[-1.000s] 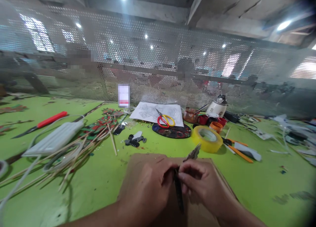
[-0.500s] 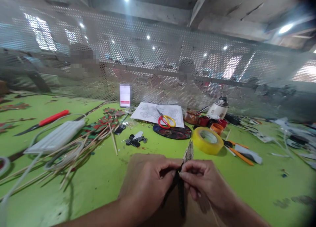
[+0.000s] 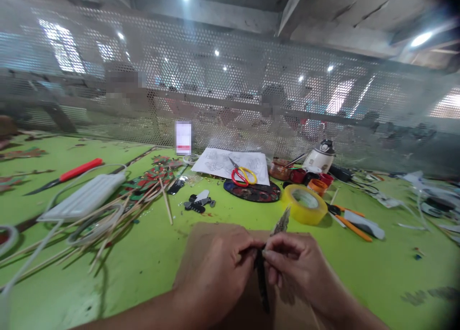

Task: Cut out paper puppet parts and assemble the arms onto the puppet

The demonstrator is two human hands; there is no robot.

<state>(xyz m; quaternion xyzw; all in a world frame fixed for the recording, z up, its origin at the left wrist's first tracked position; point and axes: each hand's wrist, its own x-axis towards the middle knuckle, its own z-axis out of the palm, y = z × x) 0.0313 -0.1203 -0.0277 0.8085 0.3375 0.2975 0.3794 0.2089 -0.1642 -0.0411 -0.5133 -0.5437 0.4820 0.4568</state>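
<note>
A long bench (image 3: 151, 263) with a lime-green top carries everything, backed by a perforated grey metal screen (image 3: 230, 95). On its near edge lies a flat brown cardboard sheet (image 3: 201, 234), seemingly a work pad under the hands. To the left, a bundle of thin bamboo skewers (image 3: 118, 215) fans out beside a white ribbed block with a cable (image 3: 84, 200), with a red-handled knife (image 3: 68, 174) further back. Behind the hands sit a white sheet of line drawings (image 3: 219, 162), red-and-yellow-handled scissors (image 3: 242, 174) on top of it, and a yellow roll of tape (image 3: 303, 204) lying flat. The left hand (image 3: 219, 267) and right hand (image 3: 298, 267) meet over the cardboard, fingertips pressed together in a pinching grip on a small dark, slender cut-out piece (image 3: 261, 277) with a pale patterned tip (image 3: 281, 222) sticking up, held close so both hands can steady it. The label on a small white upright item (image 3: 183, 137) is blurred; no writing can be read
</note>
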